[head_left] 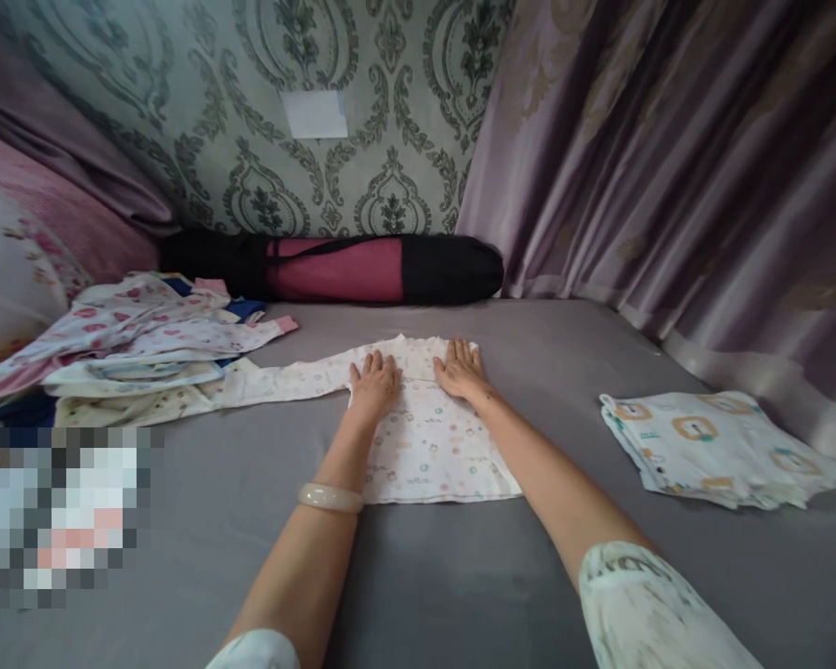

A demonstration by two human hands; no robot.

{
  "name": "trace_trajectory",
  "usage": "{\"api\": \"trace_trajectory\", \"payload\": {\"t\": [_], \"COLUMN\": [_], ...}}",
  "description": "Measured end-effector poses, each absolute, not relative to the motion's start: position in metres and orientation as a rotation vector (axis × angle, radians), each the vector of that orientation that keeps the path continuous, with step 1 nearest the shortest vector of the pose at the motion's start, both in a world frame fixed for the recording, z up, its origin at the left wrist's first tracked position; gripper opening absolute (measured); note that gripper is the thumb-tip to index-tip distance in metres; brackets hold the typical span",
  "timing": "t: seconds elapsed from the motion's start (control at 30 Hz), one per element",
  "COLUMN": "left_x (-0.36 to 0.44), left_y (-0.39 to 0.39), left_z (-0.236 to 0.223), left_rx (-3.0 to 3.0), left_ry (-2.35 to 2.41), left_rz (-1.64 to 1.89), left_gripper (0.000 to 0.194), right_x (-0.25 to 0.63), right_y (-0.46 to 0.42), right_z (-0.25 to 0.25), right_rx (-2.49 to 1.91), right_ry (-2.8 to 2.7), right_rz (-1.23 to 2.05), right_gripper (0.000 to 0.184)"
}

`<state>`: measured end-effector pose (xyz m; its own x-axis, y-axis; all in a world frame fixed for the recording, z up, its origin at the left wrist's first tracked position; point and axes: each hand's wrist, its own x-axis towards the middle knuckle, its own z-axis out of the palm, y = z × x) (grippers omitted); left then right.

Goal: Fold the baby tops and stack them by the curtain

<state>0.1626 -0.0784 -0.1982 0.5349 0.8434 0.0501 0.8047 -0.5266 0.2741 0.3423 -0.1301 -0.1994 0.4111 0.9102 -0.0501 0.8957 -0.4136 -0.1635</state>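
Note:
A small white long-sleeved shirt (424, 446) with tiny coloured prints lies spread on the grey sheet in front of me. Its hem points toward me, and one sleeve (285, 383) stretches left to a clothes pile. My left hand (376, 383) rests flat on the shirt's upper left part, where that sleeve meets the body. On the upper right part lies my right hand (462, 370), palm down with fingers extended. Both hands press on the cloth without gripping it. The other sleeve cannot be made out; it may be folded in or under my right hand.
A heap of children's clothes (132, 325) lies at the left. Folded white cloth (711, 446) with orange prints sits at the right. A black and dark-pink long bag (334, 269) lies along the wall. Purple curtains (655, 139) hang at the right. A pixelated patch covers the lower left.

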Motion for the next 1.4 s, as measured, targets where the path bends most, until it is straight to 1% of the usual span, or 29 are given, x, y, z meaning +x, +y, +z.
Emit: {"api": "trace_trajectory", "payload": {"t": [0.2, 0.4, 0.5, 0.57, 0.63, 0.7, 0.83, 0.93, 1.17, 1.3, 1.4], "left_x": [0.16, 0.157, 0.156, 0.152, 0.144, 0.131, 0.094, 0.068, 0.038, 0.029, 0.023], "left_y": [-0.077, -0.076, -0.072, -0.067, -0.06, -0.052, -0.036, -0.03, -0.033, -0.03, -0.029], "left_z": [-0.192, -0.194, -0.189, -0.181, -0.172, -0.163, -0.153, -0.153, -0.157, -0.161, -0.165], "left_rx": [2.536, 2.496, 2.442, 2.376, 2.312, 2.264, 2.105, 1.913, 1.414, 1.179, 1.122], "left_ry": [1.45, 1.435, 1.417, 1.423, 1.452, 1.5, 1.659, 1.847, 2.383, 2.515, 2.538], "left_rz": [0.26, 0.285, 0.236, 0.224, 0.257, 0.322, 0.472, 0.526, 0.753, 0.837, 0.878], "left_gripper": [0.047, 0.047, 0.045, 0.045, 0.045, 0.042, 0.042, 0.044, 0.037, 0.036, 0.036], "right_x": [0.359, 0.367, 0.366, 0.361, 0.347, 0.325, 0.272, 0.244, 0.226, 0.227, 0.226], "right_y": [-0.139, -0.139, -0.138, -0.136, -0.134, -0.129, -0.112, -0.101, -0.095, -0.095, -0.092], "right_z": [-0.198, -0.207, -0.2, -0.191, -0.184, -0.179, -0.178, -0.18, -0.184, -0.187, -0.189], "right_rx": [-2.575, -2.602, -2.644, -2.67, -2.613, -2.469, -2.212, -2.153, -2.256, -2.246, -2.259], "right_ry": [-1.6, -1.597, -1.59, -1.582, -1.638, -1.762, -1.983, -2.007, -1.983, -2.007, -2.016], "right_rz": [0.087, 0.145, 0.209, 0.188, 0.089, 0.056, 0.332, 0.423, 0.426, 0.429, 0.414], "right_gripper": [0.07, 0.071, 0.071, 0.069, 0.065, 0.063, 0.063, 0.063, 0.06, 0.062, 0.063]}}
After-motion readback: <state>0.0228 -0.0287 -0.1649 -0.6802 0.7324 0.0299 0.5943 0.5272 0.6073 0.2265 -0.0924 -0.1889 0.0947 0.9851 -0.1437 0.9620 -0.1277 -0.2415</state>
